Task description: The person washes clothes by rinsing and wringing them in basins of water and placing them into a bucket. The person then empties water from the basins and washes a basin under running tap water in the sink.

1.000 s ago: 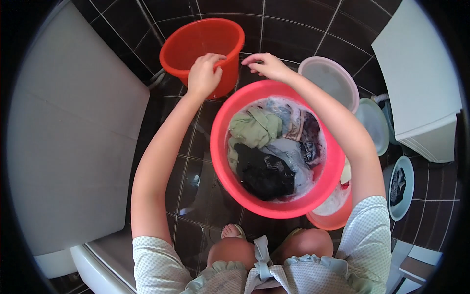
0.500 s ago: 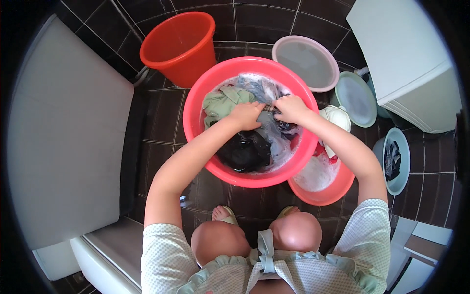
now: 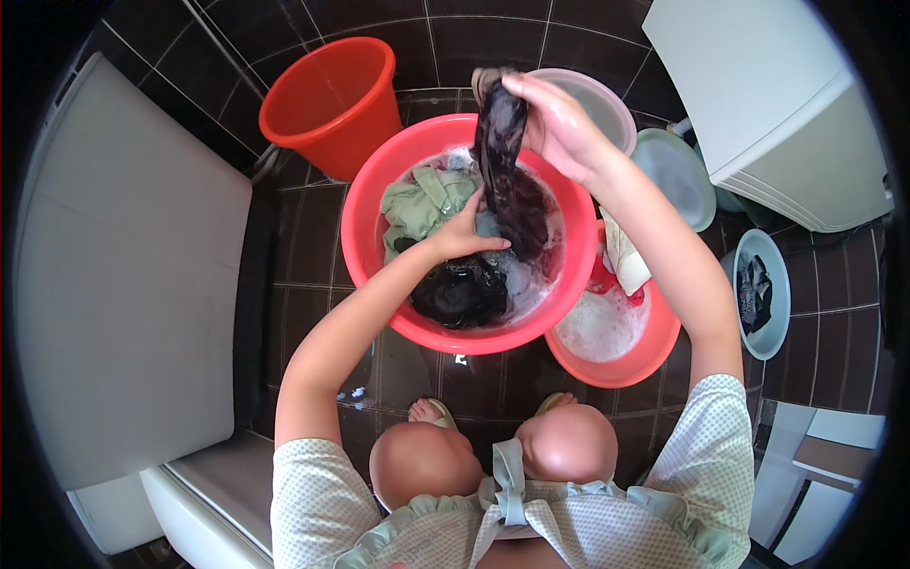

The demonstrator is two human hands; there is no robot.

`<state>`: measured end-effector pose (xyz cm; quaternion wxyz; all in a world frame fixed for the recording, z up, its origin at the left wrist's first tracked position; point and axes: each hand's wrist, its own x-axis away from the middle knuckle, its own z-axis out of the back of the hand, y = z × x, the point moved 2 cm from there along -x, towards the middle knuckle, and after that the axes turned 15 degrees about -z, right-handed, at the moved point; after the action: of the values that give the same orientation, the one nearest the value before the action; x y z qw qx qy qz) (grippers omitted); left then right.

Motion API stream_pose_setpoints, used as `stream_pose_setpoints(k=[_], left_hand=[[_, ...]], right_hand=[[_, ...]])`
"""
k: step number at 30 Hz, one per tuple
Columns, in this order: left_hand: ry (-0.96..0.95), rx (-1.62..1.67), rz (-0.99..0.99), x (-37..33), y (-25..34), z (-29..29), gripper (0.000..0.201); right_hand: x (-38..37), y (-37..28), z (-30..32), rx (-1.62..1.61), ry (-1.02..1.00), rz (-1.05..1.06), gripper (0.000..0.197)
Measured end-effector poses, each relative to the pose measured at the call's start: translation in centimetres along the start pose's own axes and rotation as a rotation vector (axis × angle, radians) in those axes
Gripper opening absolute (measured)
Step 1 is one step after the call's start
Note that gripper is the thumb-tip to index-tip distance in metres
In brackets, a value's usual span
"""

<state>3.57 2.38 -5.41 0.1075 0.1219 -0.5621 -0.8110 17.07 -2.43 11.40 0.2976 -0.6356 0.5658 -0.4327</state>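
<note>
Above the pink tub (image 3: 360,232), the dark cloth (image 3: 500,142) hangs in a long fold from the right hand (image 3: 559,128), its lower end down among the suds. The right thumb and fingers pinch its top end; blur hides the exact hold. The left hand (image 3: 464,232) is at the lower stretch, thumb apart from the fingers, which partly hide behind the cloth; how firmly it grips, I cannot tell.

The cloth looks thin and limp, probably light for its size but weighed down by water, and slick with soap. It seems unlikely to break, though thin fabric could stretch; a bunched hold near the top, with the other hand under the hanging part, should suit it.

In the tub lie the green cloth (image 3: 417,204) and the black cloth (image 3: 460,292), soaked in foamy water. The tub stands on a dark tiled floor (image 3: 308,237), shiny and wet in patches. The red bucket (image 3: 346,133) is near the tiled wall (image 3: 493,38); the orange basin (image 3: 616,375) sits beside the tub, holding suds.
</note>
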Motion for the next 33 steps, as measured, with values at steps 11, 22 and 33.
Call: stream_pose_setpoints(k=[11, 22, 33], left_hand=[[0.294, 0.188, -0.038, 3.8, 3.4, 4.0, 0.019], [0.327, 0.171, 0.012, 4.4, 9.0, 10.9, 0.016], [-0.128, -0.196, -0.158, 4.3, 12.3, 9.8, 0.016]], right_hand=[[2.7, -4.6, 3.0, -0.074, -0.25, 0.021, 0.03], [2.6, 7.2, 7.2, 1.651, 0.433, -0.057, 0.029], [-2.2, 9.1, 1.1, 0.888, -0.301, 0.189, 0.034]])
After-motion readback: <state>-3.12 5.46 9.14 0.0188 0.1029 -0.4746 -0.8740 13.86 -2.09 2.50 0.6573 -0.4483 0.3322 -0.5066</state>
